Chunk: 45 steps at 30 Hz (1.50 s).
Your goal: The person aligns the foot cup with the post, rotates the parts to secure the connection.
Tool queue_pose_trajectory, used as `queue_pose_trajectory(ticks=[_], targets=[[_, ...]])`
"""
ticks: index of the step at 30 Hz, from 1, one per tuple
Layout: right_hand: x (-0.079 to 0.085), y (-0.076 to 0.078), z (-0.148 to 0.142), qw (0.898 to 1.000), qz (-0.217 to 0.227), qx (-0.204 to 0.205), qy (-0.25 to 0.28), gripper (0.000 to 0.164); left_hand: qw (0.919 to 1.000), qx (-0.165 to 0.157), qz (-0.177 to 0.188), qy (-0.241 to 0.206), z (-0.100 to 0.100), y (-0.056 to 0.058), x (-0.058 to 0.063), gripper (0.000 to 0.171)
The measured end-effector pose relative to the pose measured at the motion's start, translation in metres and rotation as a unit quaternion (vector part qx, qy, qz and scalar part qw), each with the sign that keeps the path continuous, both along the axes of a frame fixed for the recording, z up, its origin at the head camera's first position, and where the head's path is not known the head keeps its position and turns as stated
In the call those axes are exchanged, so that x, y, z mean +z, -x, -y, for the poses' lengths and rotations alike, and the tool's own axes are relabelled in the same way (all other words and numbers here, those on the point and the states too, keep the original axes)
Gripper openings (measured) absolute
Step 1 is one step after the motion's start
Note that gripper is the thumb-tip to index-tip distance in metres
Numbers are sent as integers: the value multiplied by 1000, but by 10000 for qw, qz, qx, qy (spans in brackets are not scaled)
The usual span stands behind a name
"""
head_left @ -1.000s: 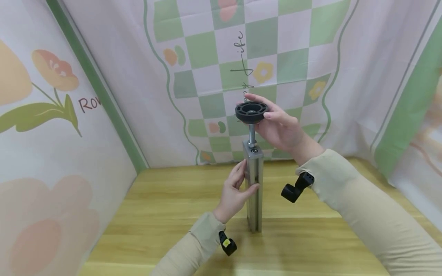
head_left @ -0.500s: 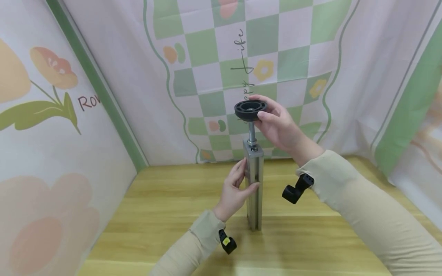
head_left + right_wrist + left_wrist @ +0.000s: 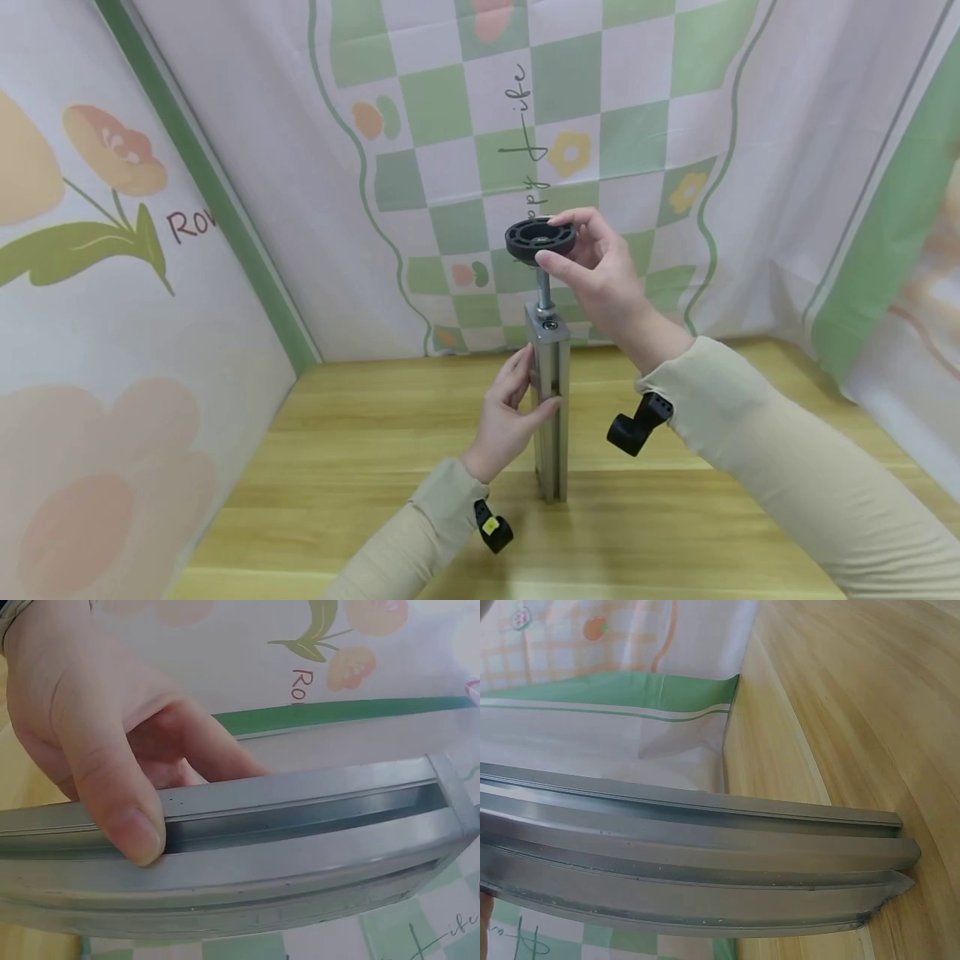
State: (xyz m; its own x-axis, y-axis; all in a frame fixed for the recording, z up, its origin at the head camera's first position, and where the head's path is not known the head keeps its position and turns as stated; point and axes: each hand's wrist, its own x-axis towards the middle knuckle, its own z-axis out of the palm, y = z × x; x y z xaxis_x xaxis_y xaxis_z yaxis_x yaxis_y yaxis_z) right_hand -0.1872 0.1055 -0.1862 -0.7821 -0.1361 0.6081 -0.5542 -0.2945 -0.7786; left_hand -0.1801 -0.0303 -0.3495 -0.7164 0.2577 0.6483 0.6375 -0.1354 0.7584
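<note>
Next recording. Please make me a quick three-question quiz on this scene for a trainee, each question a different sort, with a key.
1. Which hand pinches the black disc?
2. Fill in: Between the disc and the metal post runs a ____.
3. True or false: The post lies on its side.

Key:
1. The right hand.
2. Rod.
3. False; the post is upright, with the left hand gripping it.

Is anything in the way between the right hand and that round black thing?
Nothing visible is: the right hand grips the black disc by its edge, above the bolt on the metal post.
</note>
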Motion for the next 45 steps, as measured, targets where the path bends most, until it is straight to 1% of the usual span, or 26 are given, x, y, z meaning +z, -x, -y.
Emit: queue_pose_trajectory(ticks=[3,5,10,14,17,21,23,27,32,34,38,39,40,42,44,45], targets=[[1,-4,2,9983,-119,-482,-291,36,10000,1,50,16,0,-1,0,70],[2,-6,3,9944,-269,-871,-537,35,10000,4,62,12,0,-1,1,69],[3,-6,11,9799,-735,-1665,-819,35,10000,35,24,45,0,-2,1,69],[3,-7,17,9682,-1035,-2133,-796,38,9999,49,79,101,-1,-3,1,70],[2,-9,20,9537,-1218,-2593,-911,40,9998,37,151,125,-1,-3,1,71],[0,-10,23,9276,-1409,-3247,-1199,44,9998,44,153,117,0,-3,0,70],[0,-11,24,9185,-1467,-3449,-1258,45,9998,50,136,98,0,-3,0,70],[-1,-11,27,9118,-1528,-3613,-1216,46,9999,58,112,69,0,-2,-1,70],[0,-11,26,9071,-1622,-3659,-1303,47,10000,31,-12,24,0,-1,-1,70],[0,-11,24,9046,-1723,-3638,-1401,48,10000,11,-64,18,1,-1,-1,69],[-2,-9,19,9003,-2048,-3534,-1501,49,10000,0,-10,20,1,-1,-1,70],[-3,-8,17,9005,-2122,-3483,-1507,51,10000,-2,10,27,1,-1,0,70],[-3,-8,16,9017,-2172,-3426,-1495,52,10000,4,23,38,1,-1,0,70],[-5,-6,13,9104,-2125,-3266,-1393,54,10000,-6,35,49,1,-1,0,69],[-4,-5,11,9256,-1959,-2980,-1266,54,10000,-9,34,42,1,-1,-1,69],[-3,-4,10,9359,-1805,-2787,-1180,53,10000,-13,28,26,0,-1,-1,69]])
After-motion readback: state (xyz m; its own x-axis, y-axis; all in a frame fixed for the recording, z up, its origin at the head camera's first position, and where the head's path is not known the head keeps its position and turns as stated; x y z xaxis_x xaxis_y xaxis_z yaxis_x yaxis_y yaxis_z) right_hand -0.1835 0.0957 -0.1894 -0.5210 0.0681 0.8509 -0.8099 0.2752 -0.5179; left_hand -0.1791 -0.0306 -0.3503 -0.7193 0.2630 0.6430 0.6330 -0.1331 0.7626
